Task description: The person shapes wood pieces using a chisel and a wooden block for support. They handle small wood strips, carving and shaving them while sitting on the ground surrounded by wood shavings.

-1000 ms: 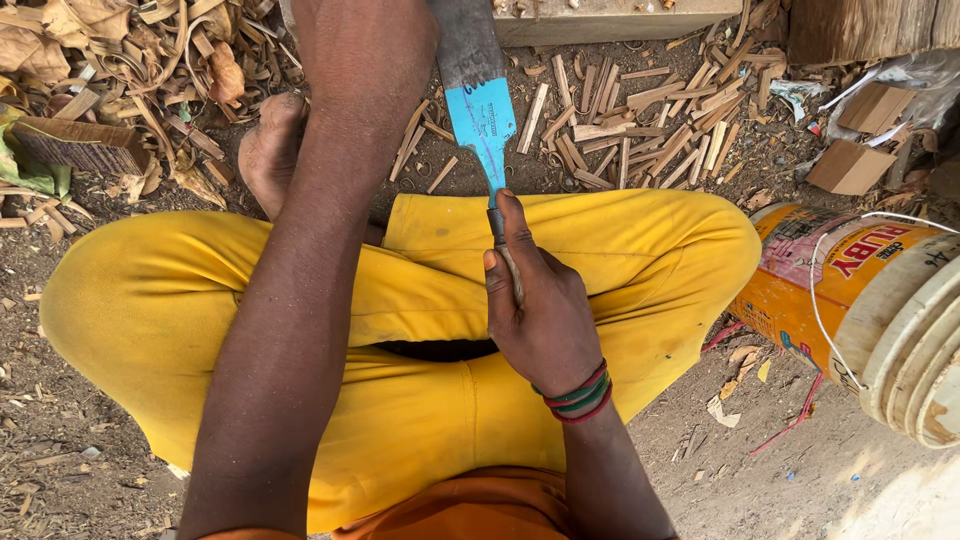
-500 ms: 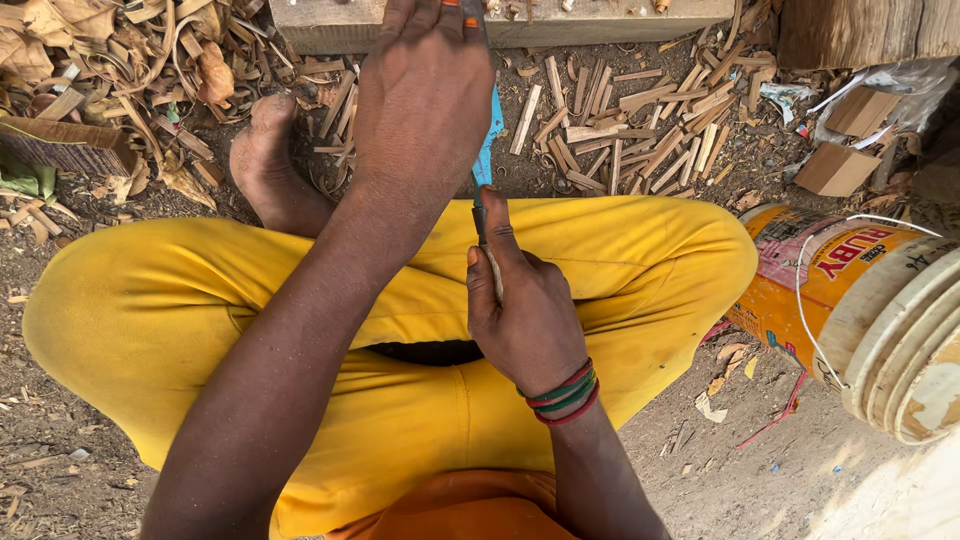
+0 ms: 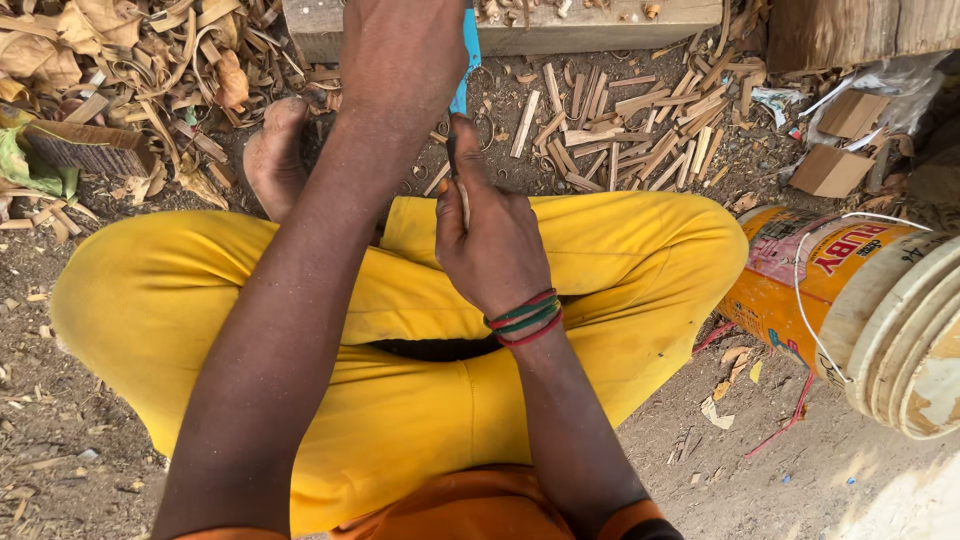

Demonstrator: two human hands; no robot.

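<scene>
Both hands work over yellow trousers (image 3: 600, 260): right hand (image 3: 495, 245) clamps a thin wood stick (image 3: 455, 165), left hand (image 3: 400, 55) grips the blue-bladed knife (image 3: 463, 60) near a wooden block (image 3: 560, 30).

Wood sticks (image 3: 640, 150) lie before the crossed legs (image 3: 400, 330), bucket (image 3: 860, 320) at right.

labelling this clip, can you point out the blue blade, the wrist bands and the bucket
blue blade (image 3: 463, 85), head view, strip beside left hand
wrist bands (image 3: 526, 318), head view, right wrist
bucket (image 3: 790, 290), head view, orange side wall
</scene>
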